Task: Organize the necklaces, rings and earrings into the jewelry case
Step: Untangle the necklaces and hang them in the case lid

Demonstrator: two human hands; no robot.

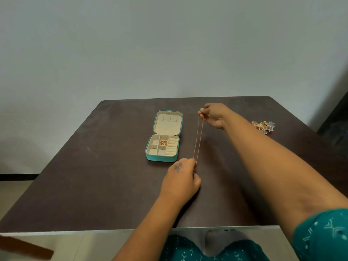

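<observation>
A thin gold necklace [198,138] is stretched taut above the table, just right of the open teal jewelry case [151,157]. My right hand [213,114] pinches its far end and my left hand [181,178] pinches its near end. The case lies flat with its lid folded back, beige lining showing. A small gold piece [163,142] sits in one middle compartment; the ring rolls on the right side look bare. A pile of mixed jewelry [263,126] lies at the table's right, behind my right forearm.
The dark brown table [94,176] stands against a pale wall. Its near edge runs across the bottom of the view, above my lap. A dark object stands at the far right edge of the view.
</observation>
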